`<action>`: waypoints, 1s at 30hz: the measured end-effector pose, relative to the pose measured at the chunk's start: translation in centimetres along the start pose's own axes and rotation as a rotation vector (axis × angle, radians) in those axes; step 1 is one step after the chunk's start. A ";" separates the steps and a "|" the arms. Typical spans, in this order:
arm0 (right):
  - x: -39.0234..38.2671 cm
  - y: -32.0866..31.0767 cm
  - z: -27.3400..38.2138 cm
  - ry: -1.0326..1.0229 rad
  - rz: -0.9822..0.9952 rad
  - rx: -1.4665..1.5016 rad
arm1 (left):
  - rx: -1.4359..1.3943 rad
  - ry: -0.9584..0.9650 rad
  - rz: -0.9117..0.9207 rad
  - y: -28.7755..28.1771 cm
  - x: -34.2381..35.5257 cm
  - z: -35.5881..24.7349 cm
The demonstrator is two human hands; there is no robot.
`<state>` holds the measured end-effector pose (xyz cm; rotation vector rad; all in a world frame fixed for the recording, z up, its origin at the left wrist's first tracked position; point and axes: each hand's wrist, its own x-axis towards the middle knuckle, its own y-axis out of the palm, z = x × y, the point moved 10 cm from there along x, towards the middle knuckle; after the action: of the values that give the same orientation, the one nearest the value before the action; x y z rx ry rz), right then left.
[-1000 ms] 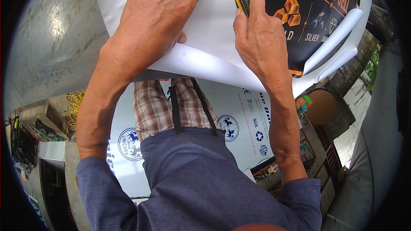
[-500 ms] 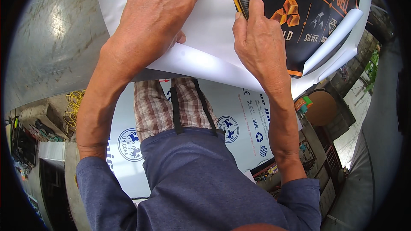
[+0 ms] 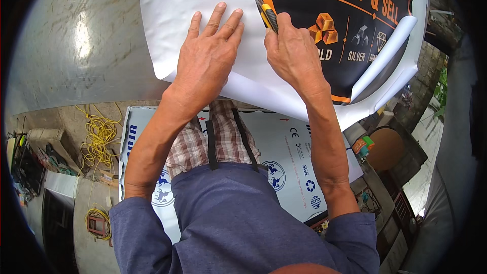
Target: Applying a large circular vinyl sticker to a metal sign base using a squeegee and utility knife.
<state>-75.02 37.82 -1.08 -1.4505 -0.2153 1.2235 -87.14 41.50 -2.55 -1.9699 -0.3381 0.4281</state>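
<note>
A large printed sheet, black with orange borders and lettering (image 3: 299,0), lies before me with a wide white margin (image 3: 172,10) on its left. My left hand (image 3: 207,56) rests flat on that margin, fingers stretched and slightly apart; its thumb is hidden. To its right, my right hand (image 3: 294,53) grips a yellow and black utility knife (image 3: 269,18). The knife's tip is at the orange border where black print meets white margin; whether the blade touches the sheet, I cannot tell. The sheet's near edge curls up beside my wrists, and its right edge is rolled over (image 3: 385,56).
A grey metal tabletop (image 3: 81,66) with scuffs extends to the left under the sheet. Below stands a pale blue printed panel (image 3: 284,142) by my legs. Yellow cable (image 3: 99,137) lies coiled on the floor at left. A round brown stool-like top (image 3: 386,147) sits at right.
My left hand has shifted right and nearer me across the white margin, closer to the knife. The knife has moved slightly nearer along the border. The whole view has shifted somewhat.
</note>
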 end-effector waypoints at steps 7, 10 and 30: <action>0.8 -0.3 -1.2 -0.014 0.014 0.085 | -0.030 -0.044 -0.015 0.4 0.7 -0.3; 0.5 -0.6 -1.3 -0.048 0.006 0.097 | -0.006 -0.048 0.007 0.1 0.9 -0.7; -0.4 1.0 -0.1 -0.077 -0.103 0.006 | -0.012 -0.019 -0.071 -0.6 0.7 -1.2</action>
<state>-75.59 37.21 -1.67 -1.3716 -0.3350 1.1959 -85.98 41.07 -1.61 -1.9602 -0.4227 0.3999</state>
